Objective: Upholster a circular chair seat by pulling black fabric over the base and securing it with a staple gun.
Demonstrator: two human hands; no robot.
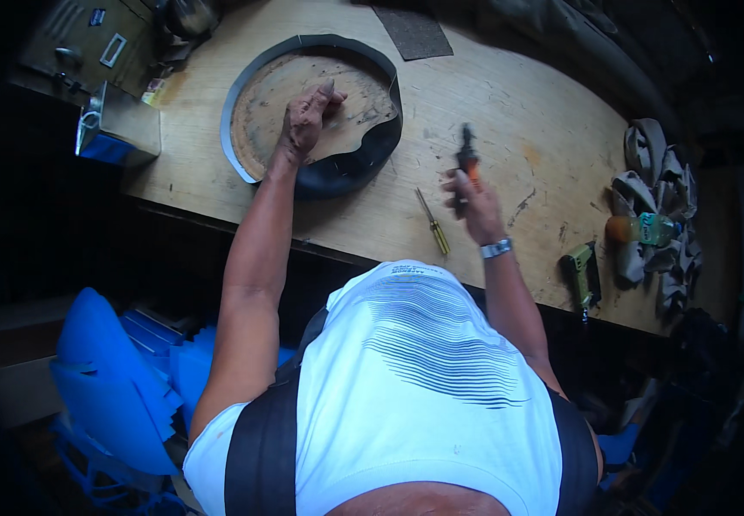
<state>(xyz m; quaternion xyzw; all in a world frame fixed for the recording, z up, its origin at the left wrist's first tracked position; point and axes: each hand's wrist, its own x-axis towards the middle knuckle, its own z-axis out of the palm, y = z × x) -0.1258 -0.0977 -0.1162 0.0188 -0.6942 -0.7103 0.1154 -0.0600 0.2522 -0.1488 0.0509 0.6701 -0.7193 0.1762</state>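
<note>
A round wooden seat board [273, 142] lies on the workbench with black sheet material [337, 175] around its edge. At the near right that material bulges loosely over the board. My left hand [306, 120] is over the middle of the board, fingers curled and thumb up; whatever they hold, if anything, is hidden. To the right, my right hand [477, 209] grips pliers [470, 163] with orange and black handles, slightly blurred, their dark jaws pointing away from me. A screwdriver [434, 226] with a yellowish handle lies on the bench between the board and my right hand.
A green staple gun [580, 273] lies near the bench's right front edge. Beyond it are a bottle [647, 230] and crumpled grey cloth [642, 142]. A metal box [122, 129] stands at left, a dark flat piece [412, 33] at the back. Blue sheets [105, 378] stand below left.
</note>
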